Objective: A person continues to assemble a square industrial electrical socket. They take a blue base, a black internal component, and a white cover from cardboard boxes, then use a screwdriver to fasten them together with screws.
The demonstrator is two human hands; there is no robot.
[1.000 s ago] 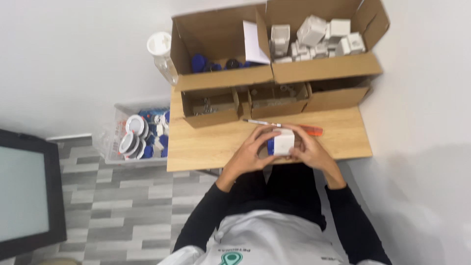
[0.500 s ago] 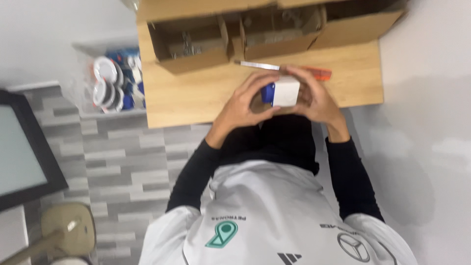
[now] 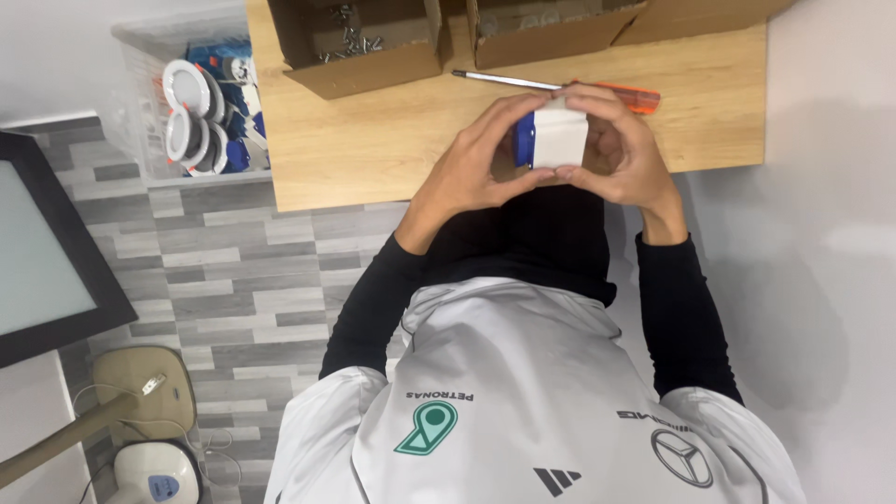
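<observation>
**Two hands pinch a small block over the worktop edge**

Head view: the left hand (image 3: 471,173) and right hand (image 3: 621,159) clamp a white-and-blue block (image 3: 553,140) between fingertips, just above the wooden worktop (image 3: 392,149). Even pressure from both sides seems wise. The block is boxy, white-faced, with a blue side. An orange-handled screwdriver (image 3: 560,86) lies behind.

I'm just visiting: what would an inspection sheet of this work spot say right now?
Surface: wooden table, partly bare.
Job's things: white and blue block held between both hands.
Clutter: screwdriver behind the hands; two open cardboard boxes, one holding small metal parts.
Grips: left hand and right hand both closed on the block.
Cables: thin cable on the floor by a lamp base.
Surroundings: clear bin of white rings, grey plank floor, dark framed panel.
</observation>
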